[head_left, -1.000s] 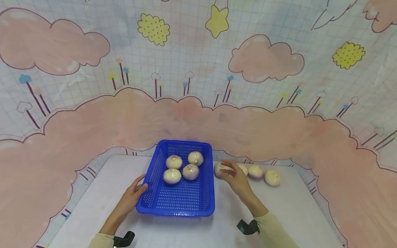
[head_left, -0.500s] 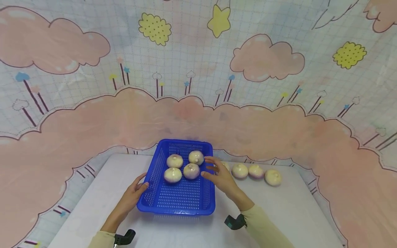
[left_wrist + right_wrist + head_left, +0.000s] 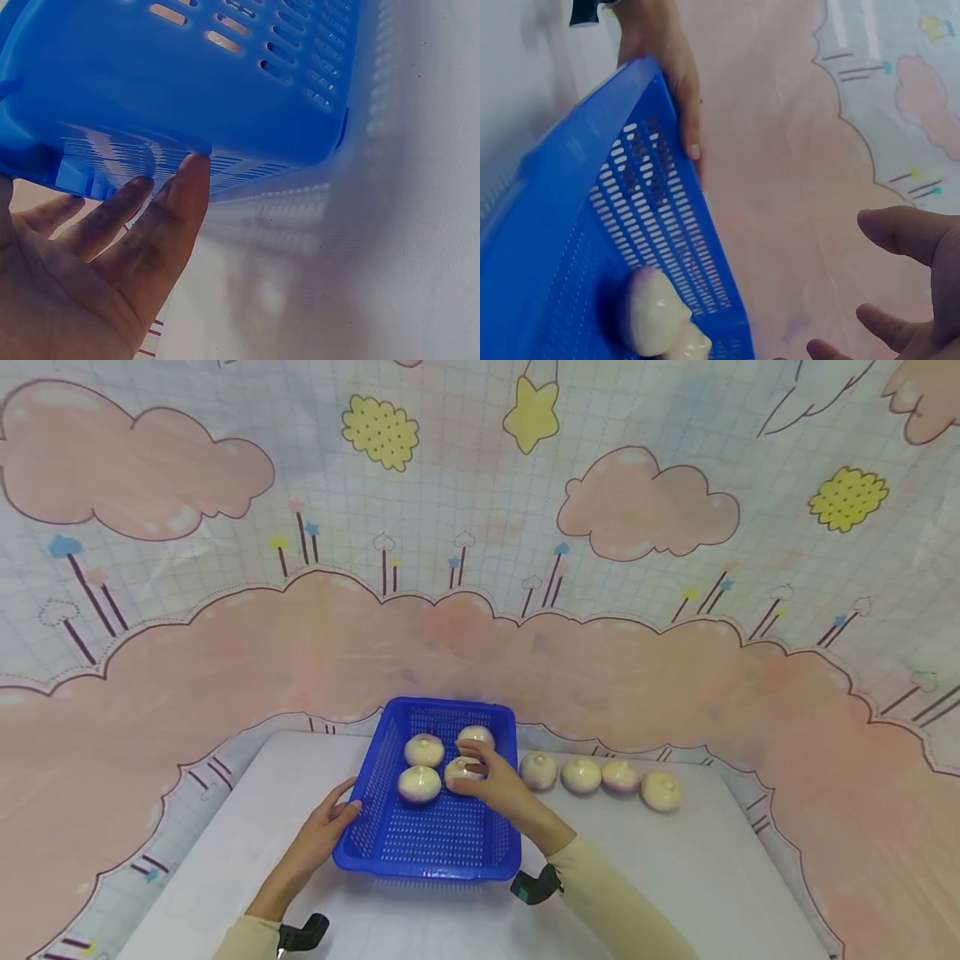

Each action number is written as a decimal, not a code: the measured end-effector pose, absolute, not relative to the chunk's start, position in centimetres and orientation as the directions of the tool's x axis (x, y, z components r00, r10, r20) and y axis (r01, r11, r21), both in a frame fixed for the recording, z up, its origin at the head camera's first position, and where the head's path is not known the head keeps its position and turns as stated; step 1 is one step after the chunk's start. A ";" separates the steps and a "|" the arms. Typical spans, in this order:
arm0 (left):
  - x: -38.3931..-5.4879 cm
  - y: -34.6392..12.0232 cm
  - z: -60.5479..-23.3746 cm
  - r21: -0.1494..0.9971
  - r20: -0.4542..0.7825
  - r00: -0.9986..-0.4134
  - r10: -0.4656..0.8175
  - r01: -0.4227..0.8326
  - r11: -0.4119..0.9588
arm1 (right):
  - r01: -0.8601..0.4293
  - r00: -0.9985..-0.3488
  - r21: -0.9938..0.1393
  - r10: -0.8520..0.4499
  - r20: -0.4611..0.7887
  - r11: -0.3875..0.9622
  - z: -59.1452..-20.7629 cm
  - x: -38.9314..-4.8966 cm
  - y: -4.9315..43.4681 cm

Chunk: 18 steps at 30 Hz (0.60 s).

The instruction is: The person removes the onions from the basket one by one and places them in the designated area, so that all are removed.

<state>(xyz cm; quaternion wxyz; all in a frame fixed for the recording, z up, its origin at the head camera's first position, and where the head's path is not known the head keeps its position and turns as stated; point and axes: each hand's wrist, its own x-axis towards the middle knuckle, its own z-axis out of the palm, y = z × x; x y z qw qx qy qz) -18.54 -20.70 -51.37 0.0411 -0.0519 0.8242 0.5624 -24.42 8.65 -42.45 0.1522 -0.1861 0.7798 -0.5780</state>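
Several white onions with purple tints sit in the back half of a blue plastic basket (image 3: 427, 847). My left hand (image 3: 318, 835) holds the basket's left side, thumb at the rim and fingers against the outer wall (image 3: 187, 97). Over the basket's right side, my right hand (image 3: 504, 789) reaches in with spread fingers above the near right onion (image 3: 455, 770). That hand partly hides this onion and the one behind it (image 3: 475, 736). In the right wrist view its thumb and fingers (image 3: 900, 229) stand apart with nothing between them, and an onion (image 3: 652, 311) shows inside the basket.
To the right of the basket, several more onions stand in a row on the white table (image 3: 637, 868), from a greyish one (image 3: 538, 771) to the rightmost (image 3: 662, 792). A patterned cloth (image 3: 600, 668) hangs behind the table.
My right hand has moved left from above the row of onions, across the basket's rim, to above the onions inside. My left hand and the basket have stayed in place.
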 end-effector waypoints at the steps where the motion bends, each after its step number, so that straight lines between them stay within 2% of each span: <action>1: -18.5 -20.7 -51.4 0.925 -0.123 -0.992 -0.038 -0.129 0.359 | -0.100 -0.882 -0.959 -0.469 -0.038 0.267 -42.4 -24.5 8.4; 12: -18.2 -20.8 -51.1 0.923 -0.119 -0.992 -0.032 -0.122 0.366 | -0.071 -0.875 -0.938 -0.472 -0.105 0.339 -43.5 -26.6 5.2; 18: -18.2 -20.8 -51.1 0.930 -0.113 -0.993 -0.028 -0.116 0.349 | 0.031 -0.884 -0.933 -0.426 -0.193 0.360 -44.3 -27.7 3.6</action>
